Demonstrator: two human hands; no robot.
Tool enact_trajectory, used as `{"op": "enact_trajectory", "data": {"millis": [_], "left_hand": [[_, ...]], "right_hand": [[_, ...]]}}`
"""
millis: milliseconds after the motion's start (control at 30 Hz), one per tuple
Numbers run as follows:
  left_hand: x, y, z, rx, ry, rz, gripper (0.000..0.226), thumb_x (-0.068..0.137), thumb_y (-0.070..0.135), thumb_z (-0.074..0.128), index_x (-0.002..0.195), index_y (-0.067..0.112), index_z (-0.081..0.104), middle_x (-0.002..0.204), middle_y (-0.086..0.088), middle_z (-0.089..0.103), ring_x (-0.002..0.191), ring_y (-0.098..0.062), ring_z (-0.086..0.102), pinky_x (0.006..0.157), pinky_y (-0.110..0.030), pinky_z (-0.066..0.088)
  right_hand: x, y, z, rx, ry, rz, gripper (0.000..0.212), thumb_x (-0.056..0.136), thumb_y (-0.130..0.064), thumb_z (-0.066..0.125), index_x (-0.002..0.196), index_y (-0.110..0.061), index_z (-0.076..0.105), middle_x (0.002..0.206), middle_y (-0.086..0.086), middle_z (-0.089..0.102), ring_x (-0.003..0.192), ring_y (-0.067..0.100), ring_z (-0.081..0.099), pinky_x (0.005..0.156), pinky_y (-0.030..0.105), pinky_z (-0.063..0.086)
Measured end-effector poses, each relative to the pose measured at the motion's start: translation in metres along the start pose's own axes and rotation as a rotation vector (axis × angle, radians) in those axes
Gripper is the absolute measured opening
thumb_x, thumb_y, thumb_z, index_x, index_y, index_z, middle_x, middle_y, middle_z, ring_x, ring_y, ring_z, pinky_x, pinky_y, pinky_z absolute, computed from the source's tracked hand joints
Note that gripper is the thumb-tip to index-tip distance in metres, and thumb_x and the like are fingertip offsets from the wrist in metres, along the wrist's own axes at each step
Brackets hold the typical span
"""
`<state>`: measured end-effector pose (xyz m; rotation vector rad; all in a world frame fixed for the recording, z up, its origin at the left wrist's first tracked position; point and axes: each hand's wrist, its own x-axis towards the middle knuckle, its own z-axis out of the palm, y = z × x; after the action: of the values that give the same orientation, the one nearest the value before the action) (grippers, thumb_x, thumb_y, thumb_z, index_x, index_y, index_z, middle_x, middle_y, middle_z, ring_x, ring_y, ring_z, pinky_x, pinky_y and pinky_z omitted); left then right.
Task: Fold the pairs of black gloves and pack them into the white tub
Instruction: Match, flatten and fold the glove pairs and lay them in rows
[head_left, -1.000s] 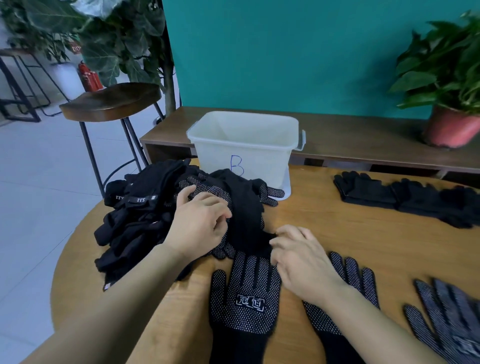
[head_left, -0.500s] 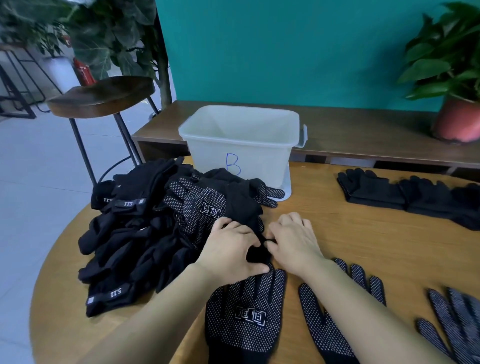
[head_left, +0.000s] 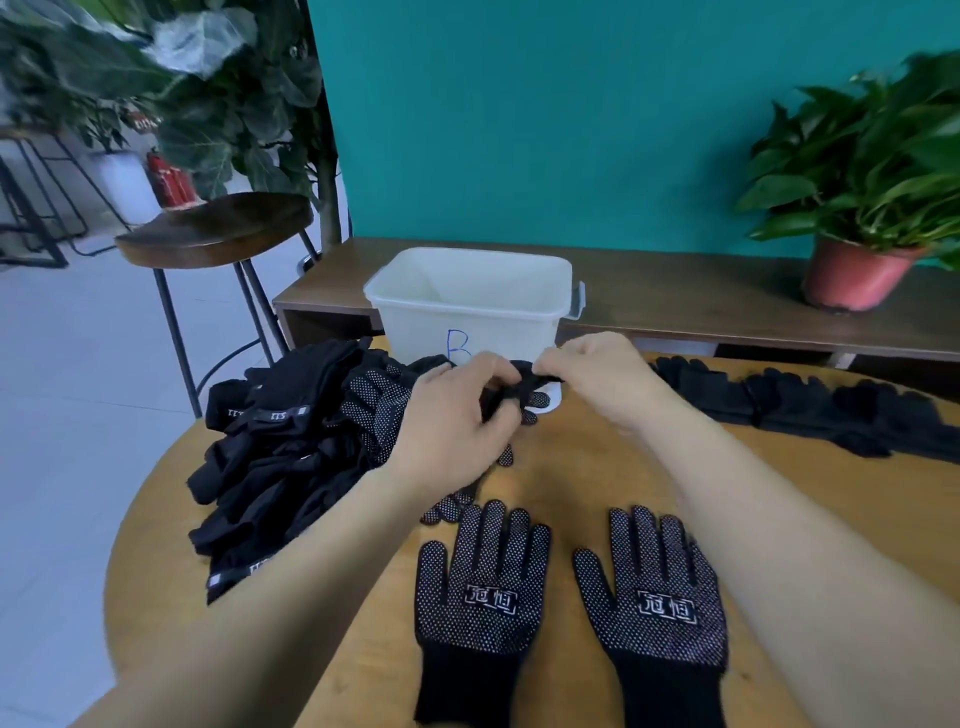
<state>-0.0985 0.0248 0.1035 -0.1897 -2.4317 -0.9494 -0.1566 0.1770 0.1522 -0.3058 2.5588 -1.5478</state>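
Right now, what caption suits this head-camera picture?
The left hand and right hand pinch a black glove before the white tub; two dotted gloves lie flat on the wooden table.

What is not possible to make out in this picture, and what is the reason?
Head view, white tub: floor hidden behind its near wall.
Head view, held glove: mostly covered by left hand and right hand.
Head view, glove row at right: blurred, cut by the edge, count unclear.

Black with white dots on the two near gloves (head_left: 480, 587), white with a blue B on the far tub (head_left: 415, 322), teal on the wall (head_left: 571, 130).
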Motion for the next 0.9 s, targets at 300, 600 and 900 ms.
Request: {"op": "enact_trajectory", "data": {"millis": [300, 600, 900], "left_hand": [[0.011, 0.077, -0.032, -0.567, -0.213, -0.368, 0.046, 0.1, 0.017, 0.052, 0.055, 0.024, 0.056, 0.05, 0.013, 0.047, 0.046, -0.005, 0.041, 0.057, -0.025, 0.031], [-0.003, 0.11, -0.028, -0.684, -0.299, -0.4, 0.031, 0.091, 0.033, 0.058, 0.101, 0.007, 0.071, 0.113, -0.021, 0.07, 0.112, -0.045, 0.062, 0.107, -0.064, 0.037], [-0.027, 0.127, -0.018, -0.702, -0.477, -0.529, 0.029, 0.096, 0.028, 0.063, 0.116, 0.007, 0.067, 0.112, -0.015, 0.073, 0.108, -0.034, 0.068, 0.099, -0.05, 0.052]], "right_hand": [[-0.057, -0.045, -0.056, 0.12, 0.146, 0.09, 0.017, 0.078, -0.021, 0.067, 0.088, -0.007, 0.061, 0.081, 0.005, 0.062, 0.066, 0.013, 0.054, 0.061, 0.028, 0.039], [-0.106, -0.016, -0.082, 0.081, -0.099, 0.062, 0.029, 0.085, -0.042, 0.071, 0.099, -0.016, 0.068, 0.1, -0.003, 0.072, 0.091, 0.008, 0.063, 0.068, 0.023, 0.04], [-0.122, 0.012, -0.089, 0.156, -0.039, 0.063, 0.018, 0.092, -0.027, 0.067, 0.082, -0.012, 0.072, 0.085, 0.001, 0.076, 0.077, 0.013, 0.069, 0.072, 0.027, 0.053]]}}
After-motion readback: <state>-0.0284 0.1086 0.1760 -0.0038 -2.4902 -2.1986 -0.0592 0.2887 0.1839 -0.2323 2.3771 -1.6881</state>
